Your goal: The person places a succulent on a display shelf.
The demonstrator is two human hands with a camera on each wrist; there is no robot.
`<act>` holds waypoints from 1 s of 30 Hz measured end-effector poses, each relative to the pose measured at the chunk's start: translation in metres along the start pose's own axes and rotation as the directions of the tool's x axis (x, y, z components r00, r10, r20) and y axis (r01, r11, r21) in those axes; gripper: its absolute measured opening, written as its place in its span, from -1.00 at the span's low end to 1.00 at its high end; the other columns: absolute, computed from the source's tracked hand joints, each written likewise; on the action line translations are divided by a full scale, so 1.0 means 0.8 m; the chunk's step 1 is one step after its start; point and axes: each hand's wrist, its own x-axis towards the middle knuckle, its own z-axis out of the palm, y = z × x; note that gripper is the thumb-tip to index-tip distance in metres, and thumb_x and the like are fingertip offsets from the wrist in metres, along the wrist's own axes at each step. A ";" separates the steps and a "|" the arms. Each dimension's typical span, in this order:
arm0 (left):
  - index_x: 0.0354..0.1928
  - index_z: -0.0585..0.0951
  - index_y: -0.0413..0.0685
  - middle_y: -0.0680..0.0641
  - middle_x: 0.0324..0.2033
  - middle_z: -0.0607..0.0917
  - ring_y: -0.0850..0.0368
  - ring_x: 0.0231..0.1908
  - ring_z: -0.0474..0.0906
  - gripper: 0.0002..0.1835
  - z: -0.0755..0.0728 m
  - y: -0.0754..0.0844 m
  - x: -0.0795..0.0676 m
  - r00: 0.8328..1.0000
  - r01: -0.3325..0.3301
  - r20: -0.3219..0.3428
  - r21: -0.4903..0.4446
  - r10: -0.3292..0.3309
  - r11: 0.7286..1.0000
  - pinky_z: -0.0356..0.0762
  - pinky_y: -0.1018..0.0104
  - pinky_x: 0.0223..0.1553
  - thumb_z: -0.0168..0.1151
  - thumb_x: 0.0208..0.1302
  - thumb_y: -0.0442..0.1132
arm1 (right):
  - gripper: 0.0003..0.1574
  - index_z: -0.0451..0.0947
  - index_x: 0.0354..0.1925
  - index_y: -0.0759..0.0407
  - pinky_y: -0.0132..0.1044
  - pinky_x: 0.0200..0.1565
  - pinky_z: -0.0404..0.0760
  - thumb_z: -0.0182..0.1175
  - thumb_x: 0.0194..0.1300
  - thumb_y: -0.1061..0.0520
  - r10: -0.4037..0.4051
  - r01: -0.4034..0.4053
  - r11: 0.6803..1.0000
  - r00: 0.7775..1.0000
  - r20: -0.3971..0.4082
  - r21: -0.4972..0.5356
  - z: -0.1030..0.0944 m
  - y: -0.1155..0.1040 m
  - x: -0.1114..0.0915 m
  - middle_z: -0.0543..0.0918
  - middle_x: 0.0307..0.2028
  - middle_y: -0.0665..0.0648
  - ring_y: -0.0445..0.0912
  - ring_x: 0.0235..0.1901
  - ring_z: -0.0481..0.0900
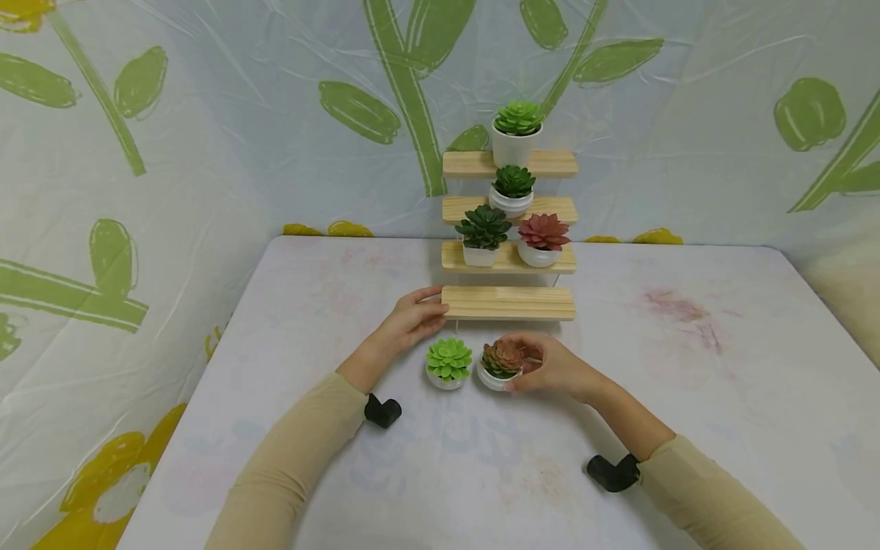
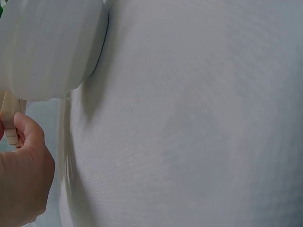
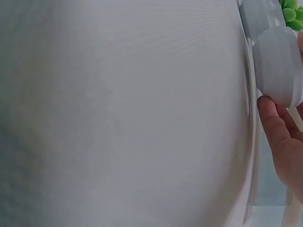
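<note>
My left hand pinches the left end of the lowest wooden step of a tiered plant stand. In the left wrist view, that hand has its thumb and fingers on the step's end. Curled about the right side of a white round pot with a brownish-red succulent is my right hand. The right wrist view has its fingers against the white pot; part of the hand falls outside the frame. Just left of it, a bright green potted succulent stands on the table.
Higher steps hold a dark green succulent beside a red one, then a green one, and a light green one on top. Behind the white-covered table hangs a leaf-patterned sheet.
</note>
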 end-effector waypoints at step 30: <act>0.32 0.29 -0.16 -0.19 0.22 0.38 0.20 -0.32 0.48 -0.40 -0.005 -0.005 0.011 1.000 0.003 -0.006 0.013 -0.003 1.000 0.49 0.46 -0.39 0.10 0.23 -0.54 | -0.15 0.29 0.25 0.27 -0.17 0.10 0.38 0.41 0.01 0.23 0.003 -0.006 1.000 0.978 -0.209 -0.010 -0.017 -0.052 0.028 0.41 0.15 0.23 0.00 0.08 0.37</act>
